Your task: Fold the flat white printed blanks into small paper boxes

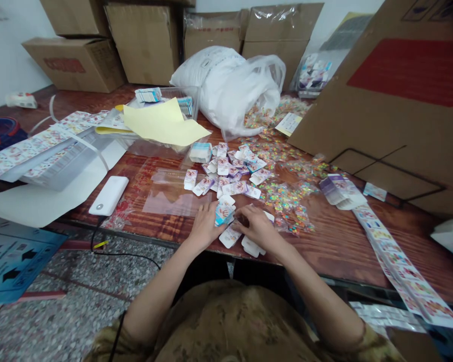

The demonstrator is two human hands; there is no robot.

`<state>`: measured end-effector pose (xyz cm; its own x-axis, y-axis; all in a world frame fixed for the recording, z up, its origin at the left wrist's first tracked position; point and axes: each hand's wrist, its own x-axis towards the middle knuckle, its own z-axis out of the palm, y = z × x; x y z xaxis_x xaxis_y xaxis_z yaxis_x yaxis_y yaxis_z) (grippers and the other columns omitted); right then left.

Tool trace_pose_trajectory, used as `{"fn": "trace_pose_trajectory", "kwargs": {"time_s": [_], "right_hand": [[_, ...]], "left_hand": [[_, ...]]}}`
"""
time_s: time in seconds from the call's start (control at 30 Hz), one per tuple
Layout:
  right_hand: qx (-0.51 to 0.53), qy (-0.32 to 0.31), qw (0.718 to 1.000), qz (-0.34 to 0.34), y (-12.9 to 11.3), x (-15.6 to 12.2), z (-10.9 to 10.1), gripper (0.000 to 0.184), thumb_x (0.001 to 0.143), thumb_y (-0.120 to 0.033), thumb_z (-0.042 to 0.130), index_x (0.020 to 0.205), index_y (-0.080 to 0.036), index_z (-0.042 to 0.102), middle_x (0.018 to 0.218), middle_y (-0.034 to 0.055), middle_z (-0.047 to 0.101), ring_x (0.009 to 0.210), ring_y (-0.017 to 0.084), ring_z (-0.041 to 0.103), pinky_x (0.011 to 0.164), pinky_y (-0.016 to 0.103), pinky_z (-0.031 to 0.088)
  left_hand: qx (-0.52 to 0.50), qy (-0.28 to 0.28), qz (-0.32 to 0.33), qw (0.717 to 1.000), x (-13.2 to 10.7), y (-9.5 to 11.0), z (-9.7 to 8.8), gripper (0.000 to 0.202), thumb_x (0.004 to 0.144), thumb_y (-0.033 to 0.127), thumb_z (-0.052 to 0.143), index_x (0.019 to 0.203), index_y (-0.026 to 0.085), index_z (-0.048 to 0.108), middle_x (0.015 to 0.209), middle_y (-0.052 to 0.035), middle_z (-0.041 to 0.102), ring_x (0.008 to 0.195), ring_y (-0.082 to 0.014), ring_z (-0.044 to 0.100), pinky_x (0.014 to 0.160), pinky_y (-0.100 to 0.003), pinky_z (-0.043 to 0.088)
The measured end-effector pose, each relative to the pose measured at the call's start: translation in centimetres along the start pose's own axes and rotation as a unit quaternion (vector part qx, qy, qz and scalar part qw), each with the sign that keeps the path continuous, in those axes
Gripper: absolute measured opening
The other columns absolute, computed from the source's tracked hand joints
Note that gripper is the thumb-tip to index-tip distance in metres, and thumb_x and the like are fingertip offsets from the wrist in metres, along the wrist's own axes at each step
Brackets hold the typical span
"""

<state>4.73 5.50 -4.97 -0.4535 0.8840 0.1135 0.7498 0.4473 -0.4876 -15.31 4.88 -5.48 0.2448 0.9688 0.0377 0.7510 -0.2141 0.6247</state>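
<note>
My left hand (204,224) is closed around a small blue-and-white printed carton (224,210), whose white end flap sticks up. Close by on the right, my right hand (257,224) has its fingers curled in beside that carton; what its fingertips hold, if anything, is hidden. Below my hands, white flattened cartons (230,237) lie near the table's front edge, with more white cartons (252,246) under my right hand. Just beyond my hands is a heap of small purple and white cartons (234,188). Small clear packets of coloured bits (287,201) spread out to its right.
Right of me, a large cardboard box (392,115) leans over the table, and a strip of printed stickers (396,256) hangs over the edge. A white power bank (109,195) with a cable lies left. Behind are a white sack (219,83) and yellow paper (162,123).
</note>
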Motion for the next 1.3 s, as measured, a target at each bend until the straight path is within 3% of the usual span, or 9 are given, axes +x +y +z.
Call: {"fn": "trace_pose_trajectory", "kwargs": {"time_s": [0.33, 0.5, 0.67, 0.8, 0.87, 0.93, 1.07, 1.13, 1.3], "right_hand": [[-0.049, -0.108, 0.988, -0.103, -2.2, -1.3, -1.0, 0.05, 0.076, -0.036, 0.078, 0.121, -0.022, 0.062, 0.115, 0.0114, 0.063, 0.109, 0.032, 0.051, 0.096, 0.051, 0.04], [-0.034, -0.146, 0.98, -0.131, -2.4, -0.9, -1.3, 0.029, 0.075, -0.029, 0.079, 0.099, -0.018, 0.067, 0.109, 0.0119, 0.061, 0.105, 0.029, 0.054, 0.09, 0.043, 0.044], [0.135, -0.188, 0.968, -0.1, -1.6, 0.7, -2.2, 0.008, 0.081, -0.021, 0.068, 0.085, -0.018, 0.062, 0.086, 0.0023, 0.065, 0.08, 0.017, 0.06, 0.073, 0.028, 0.046], [0.209, -0.028, 0.977, -0.028, 0.5, 4.3, -4.3, 0.02, 0.087, -0.038, 0.061, 0.09, -0.019, 0.061, 0.085, 0.0035, 0.065, 0.079, 0.019, 0.061, 0.073, 0.032, 0.049], [0.124, 0.146, 0.981, 0.006, 1.0, 6.0, -5.2, 0.025, 0.089, -0.038, 0.058, 0.104, -0.019, 0.061, 0.102, 0.01, 0.064, 0.097, 0.026, 0.06, 0.087, 0.043, 0.047], [0.033, 0.229, 0.973, -0.013, 0.8, 6.7, -5.5, 0.032, 0.089, -0.034, 0.057, 0.117, -0.02, 0.059, 0.119, 0.015, 0.058, 0.115, 0.032, 0.052, 0.099, 0.052, 0.04], [0.006, -0.012, 0.981, -0.191, -1.2, 5.1, -3.6, 0.052, 0.085, -0.023, 0.06, 0.135, -0.021, 0.05, 0.126, 0.014, 0.056, 0.118, 0.028, 0.053, 0.1, 0.048, 0.044], [-0.018, -0.11, 0.97, -0.215, -2.0, 3.9, -2.0, 0.075, 0.077, -0.019, 0.067, 0.146, -0.019, 0.038, 0.131, 0.016, 0.054, 0.119, 0.029, 0.053, 0.1, 0.047, 0.045], [-0.081, -0.112, 0.966, -0.219, -2.0, 2.7, 0.3, 0.08, 0.077, -0.018, 0.068, 0.149, -0.019, 0.032, 0.141, 0.0171, 0.049, 0.128, 0.031, 0.048, 0.107, 0.053, 0.039]], "left_hand": [[0.056, -0.032, -0.022, 0.998, 0.2, 0.5, -0.4, 0.062, 0.073, 0.016, 0.068, 0.129, 0.013, 0.044, 0.132, -0.0179, 0.054, 0.124, -0.0349, 0.049, 0.102, -0.048, 0.038], [0.074, -0.043, -0.019, 0.996, 0.1, 0.8, -0.6, 0.061, 0.075, 0.019, 0.067, 0.131, 0.011, 0.043, 0.134, -0.0184, 0.051, 0.123, -0.0344, 0.048, 0.102, -0.046, 0.038], [0.109, -0.047, -0.025, 0.993, -0.6, 1.0, -0.2, 0.063, 0.076, 0.025, 0.069, 0.131, 0.014, 0.042, 0.129, -0.0164, 0.052, 0.118, -0.0337, 0.048, 0.097, -0.046, 0.04], [0.128, -0.029, -0.001, 0.991, -1.1, 0.7, 0.4, 0.053, 0.078, 0.023, 0.066, 0.127, 0.016, 0.044, 0.123, -0.0149, 0.054, 0.114, -0.0327, 0.048, 0.094, -0.047, 0.041], [0.114, -0.026, 0.015, 0.993, -1.2, 0.5, 0.6, 0.053, 0.077, 0.021, 0.066, 0.125, 0.016, 0.044, 0.122, -0.0146, 0.054, 0.113, -0.0329, 0.049, 0.095, -0.048, 0.04], [0.093, -0.025, 0.025, 0.995, -1.2, 0.2, 0.7, 0.055, 0.075, 0.017, 0.066, 0.125, 0.017, 0.044, 0.123, -0.0139, 0.055, 0.115, -0.0332, 0.05, 0.097, -0.049, 0.04], [0.038, -0.014, 0.006, 0.999, -1.2, -0.4, 0.6, 0.068, 0.069, 0.014, 0.069, 0.129, 0.016, 0.039, 0.128, -0.0155, 0.054, 0.123, -0.0356, 0.05, 0.105, -0.054, 0.035], [-0.001, -0.011, -0.007, 1.0, -1.4, -0.8, 0.3, 0.076, 0.067, 0.018, 0.072, 0.133, 0.014, 0.035, 0.13, -0.0183, 0.053, 0.125, -0.0368, 0.049, 0.106, -0.055, 0.035], [-0.056, -0.003, 0.004, 0.998, -2.5, -1.9, -0.7, 0.092, 0.065, 0.022, 0.077, 0.142, 0.015, 0.028, 0.141, -0.0199, 0.045, 0.132, -0.0356, 0.044, 0.109, -0.053, 0.035]]}}
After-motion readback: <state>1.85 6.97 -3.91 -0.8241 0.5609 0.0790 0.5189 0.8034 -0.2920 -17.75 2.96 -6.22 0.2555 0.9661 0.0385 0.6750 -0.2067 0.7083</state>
